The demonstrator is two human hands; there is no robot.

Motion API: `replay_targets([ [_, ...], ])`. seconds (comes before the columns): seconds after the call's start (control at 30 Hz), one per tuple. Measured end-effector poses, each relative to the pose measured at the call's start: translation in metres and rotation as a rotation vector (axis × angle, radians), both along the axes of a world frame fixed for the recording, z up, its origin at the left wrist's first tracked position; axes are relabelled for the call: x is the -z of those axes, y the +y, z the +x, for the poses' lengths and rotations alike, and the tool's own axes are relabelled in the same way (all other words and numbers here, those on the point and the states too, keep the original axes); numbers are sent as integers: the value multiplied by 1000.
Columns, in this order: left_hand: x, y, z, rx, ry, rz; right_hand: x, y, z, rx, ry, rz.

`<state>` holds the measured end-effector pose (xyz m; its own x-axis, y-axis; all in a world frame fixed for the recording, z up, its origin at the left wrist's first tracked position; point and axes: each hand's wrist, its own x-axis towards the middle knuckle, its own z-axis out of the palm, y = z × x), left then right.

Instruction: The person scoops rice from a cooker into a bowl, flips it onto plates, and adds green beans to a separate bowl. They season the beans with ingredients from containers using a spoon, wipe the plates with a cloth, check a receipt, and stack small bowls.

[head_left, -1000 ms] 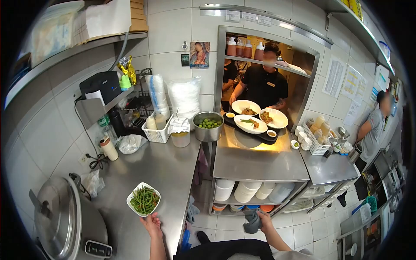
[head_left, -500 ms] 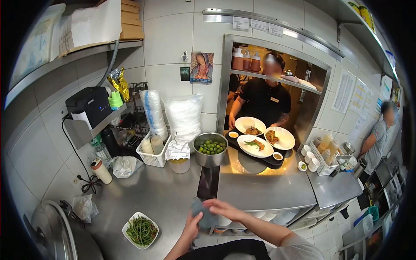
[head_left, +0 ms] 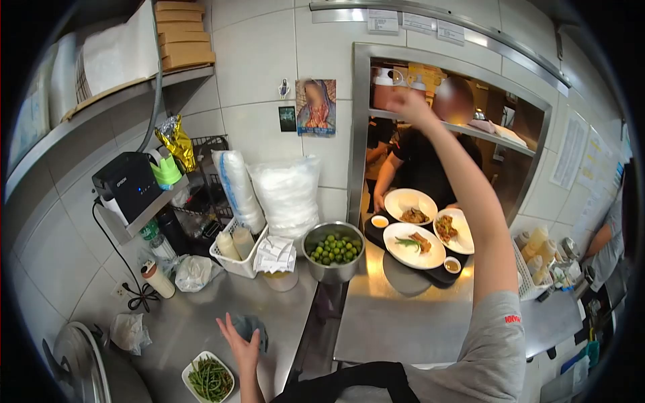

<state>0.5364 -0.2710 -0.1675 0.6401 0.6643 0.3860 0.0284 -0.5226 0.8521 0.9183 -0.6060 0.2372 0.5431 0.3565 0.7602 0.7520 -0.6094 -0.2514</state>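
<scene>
A kitchen worker's hands are well apart at a steel counter (head_left: 171,326). At seven o'clock in the view, a white bowl (head_left: 185,377) of green beans (head_left: 209,379) appears filled and ready, though it stands on the counter, away from the tray. Just above it, the left hand (head_left: 240,346) is raised with its fingers spread; a cloth (head_left: 254,328) shows behind the palm, and whether it is gripped cannot be told. At four o'clock, three dishes (head_left: 403,260) look fully plated on a dark tray (head_left: 440,275), two sauce cups among them, before a person in a dark top (head_left: 413,158). The right hand (head_left: 408,104), blurred, reaches up between one and two o'clock, near the sauce bottles (head_left: 383,87); whether it touches or holds anything cannot be told.

The beans, long, thin and deep green, lie loosely tangled in the squarish bowl, which sits upright. The blue-grey cloth, rumpled and soft-looking, seems likely to fold easily.
</scene>
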Motion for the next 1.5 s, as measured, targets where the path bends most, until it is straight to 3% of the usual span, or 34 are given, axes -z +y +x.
replay_targets([
  [0.1,1,-20,6,-15,-25,21,-84,-1,50,150,-119,63],
  [0.23,10,-52,7,-49,9,-43,-139,23,87,193,-369,222],
  [0.33,24,-65,8,-48,12,-51,-151,39,102,16,-230,459],
  [0.4,18,-70,9,-49,45,-74,-149,51,103,-240,-127,746],
  [0.47,1,-81,12,48,49,-277,-86,70,54,-609,58,1026],
  [0.5,0,-83,17,61,56,-276,-49,74,32,-681,89,1007],
  [0.53,2,-84,23,212,21,-357,-6,80,3,-779,123,996],
  [0.57,3,-86,29,364,-12,-441,44,79,-22,-841,176,858],
  [0.6,-1,-92,33,373,4,-444,95,74,-53,-770,255,701],
  [0.67,-9,-107,50,714,-234,-1095,219,73,-111,-704,710,557],
  [0.7,4,-110,56,721,-229,-1105,309,74,-117,-504,148,283],
  [0.73,21,-112,65,776,-253,-1279,354,61,-163,-532,1119,363],
  [0.77,36,-114,73,828,-274,-1453,408,55,-197,-664,1245,626],
  [0.8,47,-118,78,786,-198,-1486,433,46,-233,-560,1279,639],
  [0.83,65,-129,79,618,-122,-1282,462,38,-253,-470,1403,661],
  [0.9,84,-142,76,621,-28,-1016,484,16,-269,-449,1456,641],
  [0.97,81,-156,73,607,-72,-1115,471,-2,-270,-486,1372,324],
  [1.03,45,-163,65,609,-15,-1074,422,-19,-237,-375,778,-1],
  [1.07,46,-162,65,616,-13,-1076,396,-31,-209,-319,713,-122],
  [1.1,48,-157,65,645,-57,-1013,348,-37,-189,-242,663,-197],
  [1.13,49,-152,67,673,-108,-949,307,-43,-172,-154,677,-82],
  [1.17,48,-146,66,673,-115,-949,282,-57,-126,-205,-9,-297],
  [1.23,46,-134,54,628,-34,-939,171,-53,-111,59,368,-310],
  [1.27,45,-131,48,584,-71,-928,128,-57,-86,160,237,-435],
  [1.3,47,-126,42,575,-78,-932,91,-57,-55,216,-145,-565],
  [1.33,50,-120,36,533,-114,-908,56,-56,-30,249,-390,-553],
  [1.37,51,-115,31,492,-147,-884,15,-49,-17,383,-381,-532],
  [1.4,41,-114,22,488,-154,-887,-19,-49,26,367,-569,-428],
  [1.43,27,-114,9,402,-129,-869,-57,-41,37,436,-528,-368],
  [1.5,22,-108,-2,308,-117,-845,-102,-32,66,544,-951,-234],
])
